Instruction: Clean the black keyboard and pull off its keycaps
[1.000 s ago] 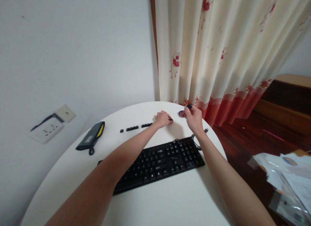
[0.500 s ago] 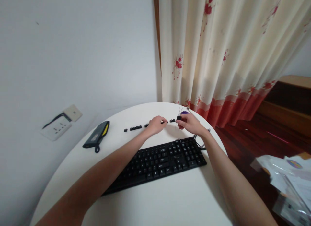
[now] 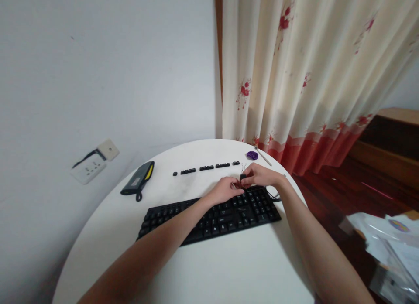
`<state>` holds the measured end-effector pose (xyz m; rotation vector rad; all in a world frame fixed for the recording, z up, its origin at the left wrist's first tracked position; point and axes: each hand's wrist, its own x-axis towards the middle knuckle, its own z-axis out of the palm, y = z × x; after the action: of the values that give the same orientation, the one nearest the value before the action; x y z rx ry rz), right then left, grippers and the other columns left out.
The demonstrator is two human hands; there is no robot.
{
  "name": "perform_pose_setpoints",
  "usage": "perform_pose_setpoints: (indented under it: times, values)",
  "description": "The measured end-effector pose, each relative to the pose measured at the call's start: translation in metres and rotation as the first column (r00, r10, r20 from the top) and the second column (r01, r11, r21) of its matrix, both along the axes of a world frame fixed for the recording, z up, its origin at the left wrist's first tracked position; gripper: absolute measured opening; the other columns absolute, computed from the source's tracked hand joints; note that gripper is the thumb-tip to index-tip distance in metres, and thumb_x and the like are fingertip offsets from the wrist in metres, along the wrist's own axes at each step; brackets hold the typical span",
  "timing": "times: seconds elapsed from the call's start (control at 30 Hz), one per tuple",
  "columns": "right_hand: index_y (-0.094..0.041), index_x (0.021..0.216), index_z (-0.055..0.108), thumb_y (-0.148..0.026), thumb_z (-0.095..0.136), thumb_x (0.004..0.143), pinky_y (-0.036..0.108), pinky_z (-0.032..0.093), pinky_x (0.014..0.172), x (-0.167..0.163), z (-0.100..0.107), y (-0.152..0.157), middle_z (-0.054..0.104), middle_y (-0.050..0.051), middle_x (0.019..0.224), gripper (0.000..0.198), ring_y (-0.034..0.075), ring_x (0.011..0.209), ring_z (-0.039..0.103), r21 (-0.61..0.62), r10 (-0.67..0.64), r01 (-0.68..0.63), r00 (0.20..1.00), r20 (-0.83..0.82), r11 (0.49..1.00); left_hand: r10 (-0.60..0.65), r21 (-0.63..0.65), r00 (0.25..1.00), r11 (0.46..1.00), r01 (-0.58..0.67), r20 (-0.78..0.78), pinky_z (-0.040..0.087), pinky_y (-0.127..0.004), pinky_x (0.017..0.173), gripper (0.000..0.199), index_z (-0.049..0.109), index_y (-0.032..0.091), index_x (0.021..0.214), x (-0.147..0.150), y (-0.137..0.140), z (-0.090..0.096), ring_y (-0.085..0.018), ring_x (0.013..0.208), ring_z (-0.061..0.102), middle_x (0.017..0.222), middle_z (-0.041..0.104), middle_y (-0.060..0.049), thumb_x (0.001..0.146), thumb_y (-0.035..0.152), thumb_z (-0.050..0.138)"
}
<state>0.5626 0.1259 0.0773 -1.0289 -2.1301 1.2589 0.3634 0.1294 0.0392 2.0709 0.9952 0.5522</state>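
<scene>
The black keyboard (image 3: pixel 229 219) lies across the table, partly covered by my left forearm. My left hand (image 3: pixel 225 189) is over its upper edge, thumb and fingers curled towards each other; what they hold, if anything, is hidden. Close beside it, my right hand (image 3: pixel 258 175) pinches a keycap puller (image 3: pixel 242 176) with a black handle and thin wires that point away from me. Beyond my hands, loose black keycaps lie in a row of small groups, among them a single keycap (image 3: pixel 175 173) at the left end and a group (image 3: pixel 206 167) near the middle.
A purple crumpled item (image 3: pixel 252 155) and a thin brush-like stick (image 3: pixel 263 156) lie at the far right of the round white table (image 3: pixel 229 269). A dark pouch with yellow trim (image 3: pixel 139 178) is at the left. A cable (image 3: pixel 274 196) curls behind the keyboard.
My left hand has come back from the keycap row to the keyboard's upper edge. My right hand has moved nearer with the puller, and the two hands are now together. The view has shifted slightly.
</scene>
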Motion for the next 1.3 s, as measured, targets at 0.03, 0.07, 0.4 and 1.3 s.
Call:
perform_pose_setpoints:
  times: [0.03, 0.07, 0.4, 1.3]
  values:
    - [-0.011, 0.076, 0.072, -0.033, 0.064, 0.076, 0.024, 0.046, 0.06, 0.0, 0.001, -0.001, 0.067, 0.002, 0.064, 0.023, 0.015, 0.061, 0.06, -0.012, 0.013, -0.012, 1.0, 0.01, 1.0, 0.013, 0.005, 1.0, 1.0, -0.013, 0.008, 0.044, -0.025, 0.062, 0.022, 0.072, 0.013, 0.085, 0.0, 0.0, -0.003, -0.016, 0.067, 0.061, 0.074, 0.07, -0.002, 0.072, 0.031, 0.072]
    - [-0.012, 0.075, 0.072, -0.032, 0.064, 0.076, 0.024, 0.044, 0.058, 0.0, 0.003, -0.003, 0.066, 0.001, 0.062, 0.022, 0.014, 0.059, 0.058, -0.016, 0.025, -0.024, 0.999, 0.023, 1.0, 0.022, 0.016, 1.0, 1.0, -0.022, 0.012, 0.044, -0.025, 0.061, 0.022, 0.072, 0.013, 0.084, 0.0, 0.0, -0.005, -0.016, 0.067, 0.061, 0.074, 0.07, -0.002, 0.072, 0.031, 0.072]
    - [-0.015, 0.069, 0.066, -0.03, 0.059, 0.078, 0.023, 0.038, 0.052, -0.008, 0.002, -0.005, 0.065, 0.0, 0.06, 0.019, 0.012, 0.053, 0.053, 0.163, -0.081, 0.052, 0.981, 0.174, 0.985, 0.027, 0.189, 0.999, 0.982, -0.019, -0.038, 0.042, -0.025, 0.062, 0.019, 0.074, 0.016, 0.084, 0.0, -0.002, -0.006, -0.016, 0.066, 0.058, 0.074, 0.067, -0.002, 0.075, 0.032, 0.073]
    - [-0.017, 0.083, 0.053, -0.04, 0.05, 0.092, 0.024, 0.053, 0.048, -0.03, -0.013, 0.009, 0.066, 0.003, 0.062, 0.024, 0.016, 0.056, 0.067, 0.041, -0.368, 0.381, 0.912, -0.18, 0.924, 0.139, 0.669, 0.987, 0.741, -0.053, -0.076, 0.044, -0.039, 0.093, 0.021, 0.057, 0.022, 0.109, -0.006, -0.012, 0.012, -0.023, 0.101, 0.052, 0.106, 0.059, -0.006, 0.088, 0.017, 0.058]
